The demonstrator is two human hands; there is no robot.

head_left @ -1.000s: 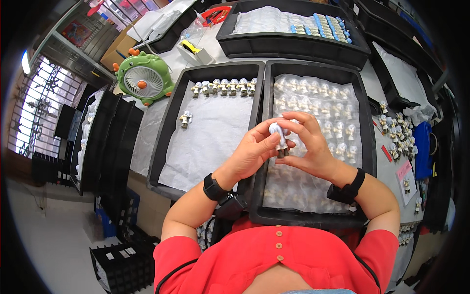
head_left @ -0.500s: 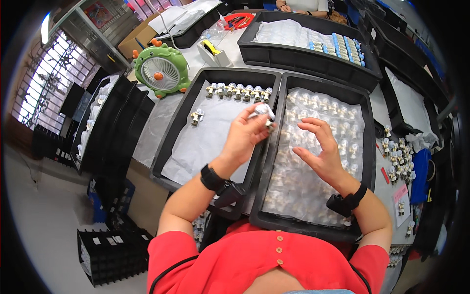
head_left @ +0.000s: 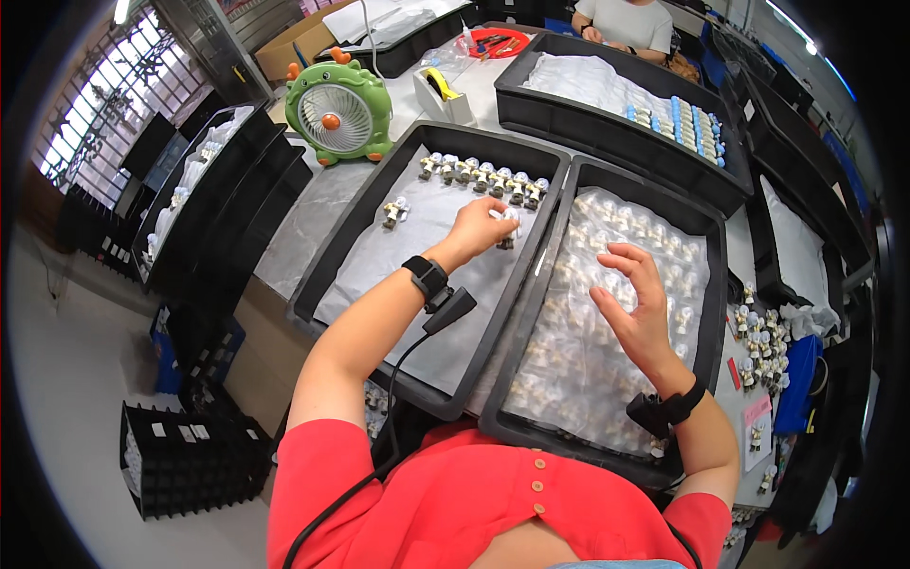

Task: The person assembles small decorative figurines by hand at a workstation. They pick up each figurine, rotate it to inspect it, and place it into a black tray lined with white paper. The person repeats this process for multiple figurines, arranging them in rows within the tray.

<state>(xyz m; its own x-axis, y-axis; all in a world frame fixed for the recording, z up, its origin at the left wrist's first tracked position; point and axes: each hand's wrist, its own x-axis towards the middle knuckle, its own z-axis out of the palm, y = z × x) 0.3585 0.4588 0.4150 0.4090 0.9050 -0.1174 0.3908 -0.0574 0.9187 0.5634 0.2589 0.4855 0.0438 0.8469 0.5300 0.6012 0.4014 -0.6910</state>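
My left hand (head_left: 480, 228) reaches over the left black tray (head_left: 327, 254) and pinches a small white figurine (head_left: 507, 230) just above its white liner. A row of several similar figurines (head_left: 482, 176) stands along that tray's far edge, and one more (head_left: 393, 211) stands apart to the left. My right hand (head_left: 633, 308) hovers with fingers spread over the right black tray (head_left: 709, 247), which is full of small figurines wrapped in clear bags (head_left: 597, 313). It holds nothing.
A green desk fan (head_left: 338, 111) and a tape dispenser (head_left: 443, 93) stand behind the trays. Another black tray (head_left: 607, 123) with bagged pieces lies further back, where another person (head_left: 626, 19) sits. Loose figurines (head_left: 763, 346) lie at the right. Black crates (head_left: 185, 450) stand on the floor at left.
My left hand carried the small figurine from the right tray leftward over the left tray and down toward its liner. My right hand let go and spread open over the bagged pieces.
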